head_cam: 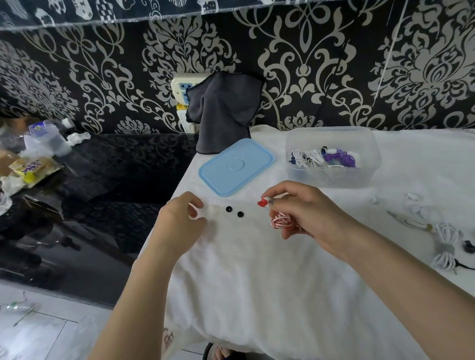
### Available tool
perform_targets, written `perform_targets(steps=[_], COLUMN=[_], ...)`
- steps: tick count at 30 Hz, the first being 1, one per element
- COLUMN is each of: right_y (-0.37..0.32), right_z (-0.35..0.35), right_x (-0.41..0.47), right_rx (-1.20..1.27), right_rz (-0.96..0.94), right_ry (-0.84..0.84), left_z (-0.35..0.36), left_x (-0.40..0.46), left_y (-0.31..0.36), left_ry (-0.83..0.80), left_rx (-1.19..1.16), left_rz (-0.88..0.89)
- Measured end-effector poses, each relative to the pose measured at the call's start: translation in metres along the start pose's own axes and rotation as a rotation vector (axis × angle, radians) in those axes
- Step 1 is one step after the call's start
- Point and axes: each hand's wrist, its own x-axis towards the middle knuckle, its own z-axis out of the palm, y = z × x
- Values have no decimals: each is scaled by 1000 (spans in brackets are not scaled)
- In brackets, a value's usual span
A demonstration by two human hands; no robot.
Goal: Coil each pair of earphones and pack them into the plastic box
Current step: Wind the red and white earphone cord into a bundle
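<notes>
On the white cloth, the right hand grips a coiled red-and-white earphone bundle, fingers curled tight round it, a red earbud projecting at the fingertips. The left hand has fingers curled at a small white item; contents cannot be determined. Behind, the plastic box holds coiled earphones, its blue lid lying beside it.

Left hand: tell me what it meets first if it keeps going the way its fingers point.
The left hand points right across the white cloth. First in line, probably, are the two small black ear tips; beyond them is the right hand holding the red-and-white earphones.
</notes>
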Motion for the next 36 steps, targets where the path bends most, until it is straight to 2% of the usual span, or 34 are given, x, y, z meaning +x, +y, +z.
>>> perform_targets(steps=[4, 10, 20, 26, 32, 36], right_y=[2, 5, 1, -1, -4, -4], right_z=[1, 3, -2, -6, -9, -10], right_x=[0, 0, -3, -3, -3, -5], right_rx=[-52, -231, -165, -89, -55, -140], right_rz=[-28, -146, -200, -208, -211, -237], right_ry=[2, 98, 90, 94, 87, 121], left_z=[5, 21, 25, 15, 20, 23], left_x=[-1, 3, 6, -5, -24, -26], left_y=[-5, 2, 3, 36, 71, 80], left_ry=[-35, 21, 30, 22, -161, -186], left_rx=[4, 60, 126, -173, -367, -432], left_rz=[32, 140, 148, 213, 271, 263])
